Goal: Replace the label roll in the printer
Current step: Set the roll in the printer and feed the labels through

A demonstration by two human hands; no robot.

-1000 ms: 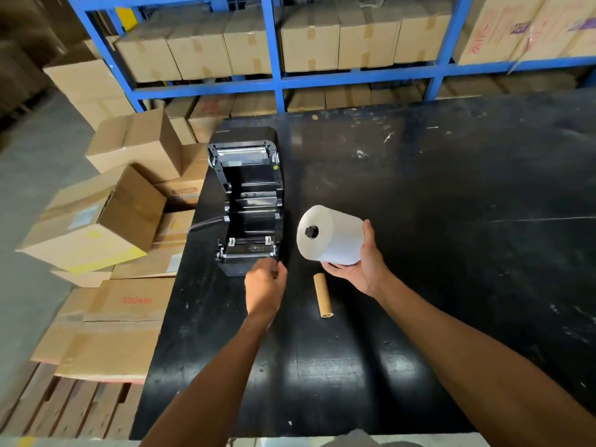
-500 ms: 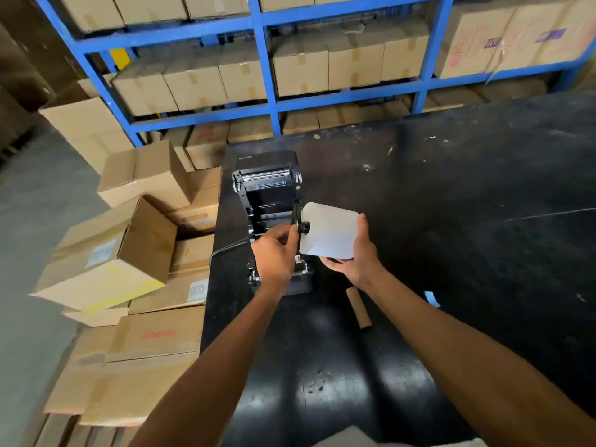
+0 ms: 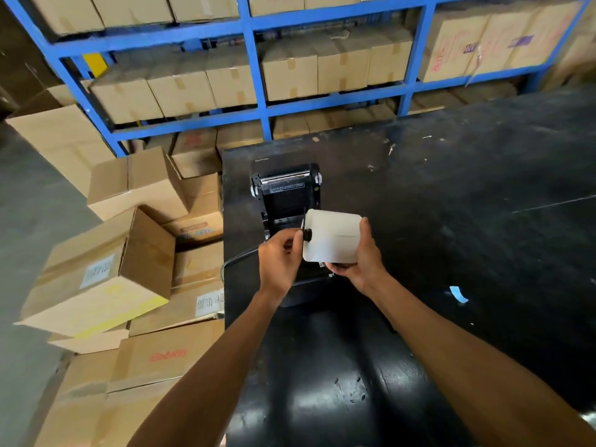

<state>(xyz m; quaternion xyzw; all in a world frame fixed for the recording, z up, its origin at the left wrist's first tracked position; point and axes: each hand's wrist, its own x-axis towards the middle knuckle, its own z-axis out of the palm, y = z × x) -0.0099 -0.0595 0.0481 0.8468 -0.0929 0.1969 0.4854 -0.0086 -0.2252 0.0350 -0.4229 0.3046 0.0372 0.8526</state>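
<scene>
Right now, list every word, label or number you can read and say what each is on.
No text here reads with certainty.
Red print on the low carton: upside down, illegible.
Pale wording on the printer lid: too small.
White strip inside the printer: too small.
Stickers on the tilted carton: blurred.
Red and purple marks on the shelf cartons: blurred.
The label roll: blank.
</scene>
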